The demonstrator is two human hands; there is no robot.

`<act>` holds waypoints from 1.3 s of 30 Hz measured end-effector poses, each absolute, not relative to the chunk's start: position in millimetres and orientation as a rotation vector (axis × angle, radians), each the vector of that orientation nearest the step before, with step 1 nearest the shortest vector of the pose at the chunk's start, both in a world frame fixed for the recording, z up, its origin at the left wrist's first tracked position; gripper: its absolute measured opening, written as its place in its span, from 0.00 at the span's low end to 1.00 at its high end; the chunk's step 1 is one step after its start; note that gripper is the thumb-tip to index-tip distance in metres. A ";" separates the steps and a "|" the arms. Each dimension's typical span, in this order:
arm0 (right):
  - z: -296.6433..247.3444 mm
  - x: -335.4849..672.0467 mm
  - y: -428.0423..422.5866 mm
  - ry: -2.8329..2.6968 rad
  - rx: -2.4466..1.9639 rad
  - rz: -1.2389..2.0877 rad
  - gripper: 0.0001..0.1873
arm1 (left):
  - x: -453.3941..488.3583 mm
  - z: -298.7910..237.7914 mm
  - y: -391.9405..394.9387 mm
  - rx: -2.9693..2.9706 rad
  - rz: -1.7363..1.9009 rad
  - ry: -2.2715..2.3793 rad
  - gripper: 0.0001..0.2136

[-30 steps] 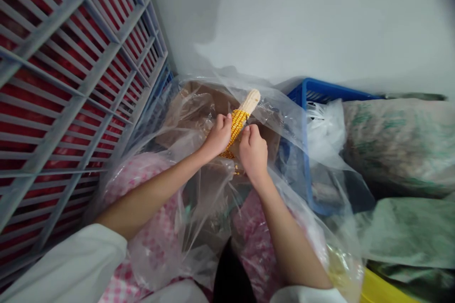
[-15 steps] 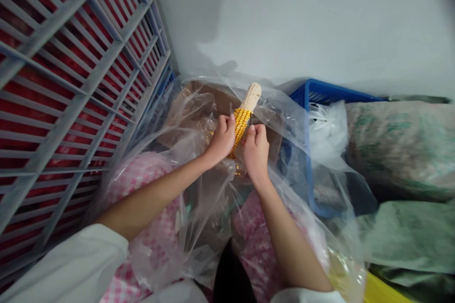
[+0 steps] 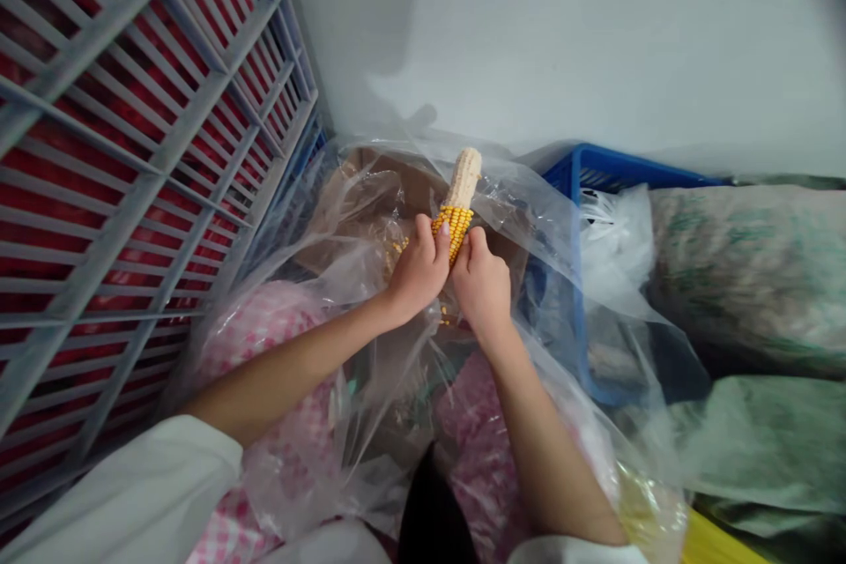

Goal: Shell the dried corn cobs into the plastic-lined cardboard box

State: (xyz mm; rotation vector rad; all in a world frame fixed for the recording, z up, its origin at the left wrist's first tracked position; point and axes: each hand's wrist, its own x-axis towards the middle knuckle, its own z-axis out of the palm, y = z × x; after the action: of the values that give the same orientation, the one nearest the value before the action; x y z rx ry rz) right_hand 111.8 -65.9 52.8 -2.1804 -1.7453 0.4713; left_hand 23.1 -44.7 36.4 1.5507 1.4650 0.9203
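Observation:
An ear of corn [image 3: 457,216] is held upright, leaning slightly right, in the head view. Its upper part is a bare pale cob [image 3: 466,172]; yellow kernels cover the part below. My left hand [image 3: 421,269] is closed around the ear's lower left side, thumb against the kernels. Fingers curled, my right hand [image 3: 484,282] presses against the ear's right side. The thin dark tool seen earlier at its fingertips is hidden now. Under both hands a clear plastic bag [image 3: 389,388] spreads over my lap, with loose kernels [image 3: 398,245] inside it. The ear's lower end is hidden.
A cardboard box [image 3: 337,225] shows through the plastic by the white wall. Slatted crates [image 3: 165,167] with red contents rise at the left. Right of me stand a blue basket [image 3: 580,282], a full sack [image 3: 746,273] and a green sack [image 3: 767,441].
The ear stands more upright, and my left hand has shifted right along it. My right hand has turned in closer against the kernels, covering the thin dark tool.

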 end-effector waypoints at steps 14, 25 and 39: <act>51.7 140.1 -61.8 -2.028 -2.131 0.119 0.15 | -6.2 64.4 -10.2 0.599 0.415 0.952 0.17; 58.1 128.2 -61.7 -1.590 -1.963 0.493 0.14 | 7.4 48.9 -18.9 0.936 0.776 1.255 0.12; 48.2 112.5 -63.1 -1.182 -1.829 0.707 0.13 | 18.2 48.8 -36.7 1.403 0.924 1.398 0.08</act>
State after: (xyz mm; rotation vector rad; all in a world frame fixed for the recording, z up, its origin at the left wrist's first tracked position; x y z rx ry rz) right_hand 112.5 -63.1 48.2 -1.8293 -1.1818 0.7073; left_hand 18.2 -36.7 48.8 1.4028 1.3981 0.9238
